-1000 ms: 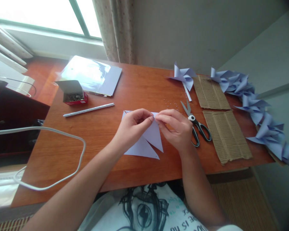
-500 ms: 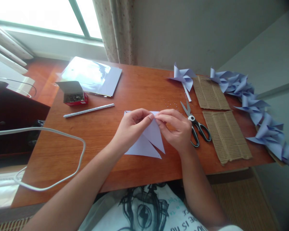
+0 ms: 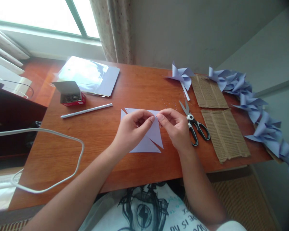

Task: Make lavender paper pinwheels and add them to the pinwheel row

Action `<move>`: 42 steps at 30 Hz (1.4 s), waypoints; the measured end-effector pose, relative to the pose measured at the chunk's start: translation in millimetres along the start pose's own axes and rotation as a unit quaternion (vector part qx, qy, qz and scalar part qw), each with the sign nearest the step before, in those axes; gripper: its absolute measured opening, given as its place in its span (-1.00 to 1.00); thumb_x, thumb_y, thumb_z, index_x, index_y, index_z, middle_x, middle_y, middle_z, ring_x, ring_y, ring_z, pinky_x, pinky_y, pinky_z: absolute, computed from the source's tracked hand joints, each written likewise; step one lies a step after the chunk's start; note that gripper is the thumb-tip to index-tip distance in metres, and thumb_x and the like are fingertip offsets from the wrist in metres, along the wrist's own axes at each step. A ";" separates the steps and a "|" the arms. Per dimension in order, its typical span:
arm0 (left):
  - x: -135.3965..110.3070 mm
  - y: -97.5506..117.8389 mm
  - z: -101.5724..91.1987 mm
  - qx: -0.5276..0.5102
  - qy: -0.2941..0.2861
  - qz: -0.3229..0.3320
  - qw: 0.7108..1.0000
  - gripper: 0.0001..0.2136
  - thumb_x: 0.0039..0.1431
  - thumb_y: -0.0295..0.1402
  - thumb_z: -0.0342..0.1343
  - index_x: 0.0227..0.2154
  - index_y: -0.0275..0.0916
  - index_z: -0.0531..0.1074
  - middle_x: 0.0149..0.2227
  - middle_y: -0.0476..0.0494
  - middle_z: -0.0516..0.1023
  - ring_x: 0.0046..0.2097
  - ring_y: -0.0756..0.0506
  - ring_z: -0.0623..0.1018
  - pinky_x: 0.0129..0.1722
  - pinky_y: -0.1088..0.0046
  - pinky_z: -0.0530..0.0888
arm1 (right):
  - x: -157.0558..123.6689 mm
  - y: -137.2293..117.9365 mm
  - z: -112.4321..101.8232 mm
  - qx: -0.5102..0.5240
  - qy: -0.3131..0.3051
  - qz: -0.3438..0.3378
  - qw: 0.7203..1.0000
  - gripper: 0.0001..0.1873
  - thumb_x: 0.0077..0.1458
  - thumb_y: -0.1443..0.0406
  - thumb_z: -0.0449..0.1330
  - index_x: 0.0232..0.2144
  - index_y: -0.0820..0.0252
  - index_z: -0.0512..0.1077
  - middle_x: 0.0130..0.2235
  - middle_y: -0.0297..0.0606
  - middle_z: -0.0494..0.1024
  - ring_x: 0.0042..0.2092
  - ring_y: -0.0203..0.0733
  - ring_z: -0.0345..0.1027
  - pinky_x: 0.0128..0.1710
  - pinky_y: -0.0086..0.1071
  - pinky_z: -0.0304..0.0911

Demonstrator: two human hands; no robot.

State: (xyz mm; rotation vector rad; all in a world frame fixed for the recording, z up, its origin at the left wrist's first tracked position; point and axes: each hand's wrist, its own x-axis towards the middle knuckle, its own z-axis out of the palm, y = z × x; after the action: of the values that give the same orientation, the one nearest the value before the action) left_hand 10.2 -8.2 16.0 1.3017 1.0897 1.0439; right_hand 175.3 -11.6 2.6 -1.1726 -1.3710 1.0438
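Head view: left hand (image 3: 134, 124) and right hand (image 3: 177, 126), both nearly closed, pinch a tiny, unidentifiable item (image 3: 156, 116) above the slit paper square (image 3: 154, 132); scissors (image 3: 190, 117) lie at its 3 o'clock.

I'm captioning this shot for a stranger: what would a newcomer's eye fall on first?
Probably the left hand and right hand, fingertips close together above a slit sheet of pale paper mid-desk. Next, perhaps, the cluster of paper pinwheels along the desk's right edge. The black-handled scissors, blades apart, also stand out just right of the right hand.
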 end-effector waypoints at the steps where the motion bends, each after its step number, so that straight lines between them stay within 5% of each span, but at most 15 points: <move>1: -0.2 -0.6 0.4 0.012 0.001 0.005 1.000 -0.83 0.19 -0.27 0.23 -0.39 -0.27 0.55 -0.45 -0.06 0.53 -0.39 -0.03 0.44 -0.40 0.46 0.34 | -0.1 -0.4 -0.1 -0.004 -0.002 -0.001 1.000 -0.86 0.20 0.20 0.30 -0.37 0.14 0.52 -0.38 -0.36 0.57 -0.36 -0.28 0.46 -0.37 -0.44 0.40; 42: 1.3 1.6 -2.1 -0.011 0.009 -0.019 1.000 -0.84 0.13 -0.30 0.27 -0.41 -0.32 0.54 -0.43 -0.08 0.53 -0.39 0.00 0.43 -0.41 0.50 0.35 | 0.5 -5.2 -2.0 -0.013 -0.032 0.019 0.999 -0.89 0.20 0.26 0.29 -0.39 0.13 0.52 -0.38 -0.37 0.56 -0.33 -0.28 0.43 -0.34 -0.41 0.35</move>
State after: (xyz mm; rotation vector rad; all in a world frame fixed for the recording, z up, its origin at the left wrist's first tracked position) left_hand 8.4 -6.5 17.6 1.2519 1.1101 1.0369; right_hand 176.7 -11.9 8.0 -1.1990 -1.4206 1.1014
